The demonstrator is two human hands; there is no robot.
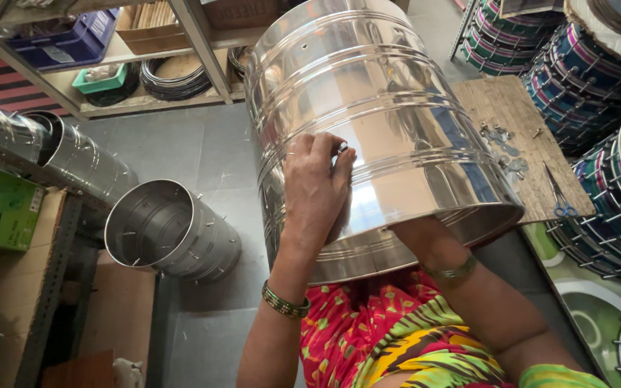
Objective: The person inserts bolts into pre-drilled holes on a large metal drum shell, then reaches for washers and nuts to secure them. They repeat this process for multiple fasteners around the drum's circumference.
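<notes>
Patterned red-and-yellow cloth [397, 338] covers the lap at near centre. Resting on it, tilted away, is a shiny steel drum shell [389, 122]. Left hand [315, 188] presses on its outer wall, fingers [328, 147] pinching a small fitting. Right hand is hidden inside the shell; its grip cannot be told. Farther left, a second shell [170, 230] lies on the floor [188, 151].

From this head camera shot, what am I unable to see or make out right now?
Head view:
- Right hand: out of sight inside the steel drum shell; only the forearm shows.
- Small part pinched at the left hand fingertips: too small to identify.
- Shell's far end: cut off by the top edge.
- Small metal fittings on the wooden board: too small to tell apart.
</notes>
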